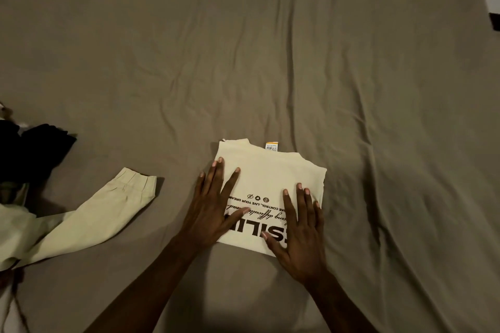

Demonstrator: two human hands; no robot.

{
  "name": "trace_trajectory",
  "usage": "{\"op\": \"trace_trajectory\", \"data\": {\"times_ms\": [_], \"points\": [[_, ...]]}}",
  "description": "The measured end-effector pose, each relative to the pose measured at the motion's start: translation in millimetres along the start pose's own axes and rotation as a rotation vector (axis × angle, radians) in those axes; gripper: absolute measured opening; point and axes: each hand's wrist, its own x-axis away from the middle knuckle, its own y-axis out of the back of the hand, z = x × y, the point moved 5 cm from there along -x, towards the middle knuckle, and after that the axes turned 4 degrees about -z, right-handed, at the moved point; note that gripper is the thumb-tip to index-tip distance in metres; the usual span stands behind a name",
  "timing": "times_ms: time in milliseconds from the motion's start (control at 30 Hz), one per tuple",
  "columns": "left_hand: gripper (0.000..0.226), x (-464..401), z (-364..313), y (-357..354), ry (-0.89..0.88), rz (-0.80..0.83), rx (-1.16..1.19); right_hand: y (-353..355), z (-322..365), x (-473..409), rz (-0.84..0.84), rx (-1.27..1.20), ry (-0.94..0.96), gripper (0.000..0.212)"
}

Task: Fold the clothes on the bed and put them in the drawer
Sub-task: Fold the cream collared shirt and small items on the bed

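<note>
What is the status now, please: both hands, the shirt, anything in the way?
Left hand and right hand flat, pressing folded cream T-shirt. No grip. Pale green sleeve and dark clothes wait left, apart.

Both bare forearms reach forward from below and converge. The left hand [213, 208] lies flat, palm down, fingers straight and spread. The right hand [300, 232] lies likewise, fingers straight, thumb angled inward.
</note>
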Motion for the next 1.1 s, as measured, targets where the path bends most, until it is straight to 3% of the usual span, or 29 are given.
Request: {"op": "trace_trajectory", "data": {"times_ms": [67,167,267,467,600,900,967,1100], "points": [[0.095,13,0,11,-0.056,-0.036,0.122,4,-2,14,0.01,-0.038,0.092,0.102],[0.085,45,1,18,-0.234,-0.112,-0.027,3,-10,45,-0.001,0.013,0.159,0.088],[0.071,75,7,11,-0.306,-0.088,-0.076,-5,-16,65,-0.037,0.045,0.162,0.075],[0.049,67,21,10,-0.191,-0.171,-0.013,5,-24,50,-0.185,-0.039,0.12,0.073],[0.037,53,17,40,-0.081,-0.229,0.194,37,-20,22,-0.216,-0.132,0.022,0.044],[0.021,48,-1,103,0.419,-0.284,0.878,94,-14,11,0.028,-1.237,-0.507,0.014],[0.023,44,-5,115,0.444,-0.295,0.928,98,-10,14,0.096,-1.366,-0.61,0.007],[0.043,31,1,118,0.421,-0.248,0.925,96,-6,9,0.19,-1.425,-0.708,0.023]]}}
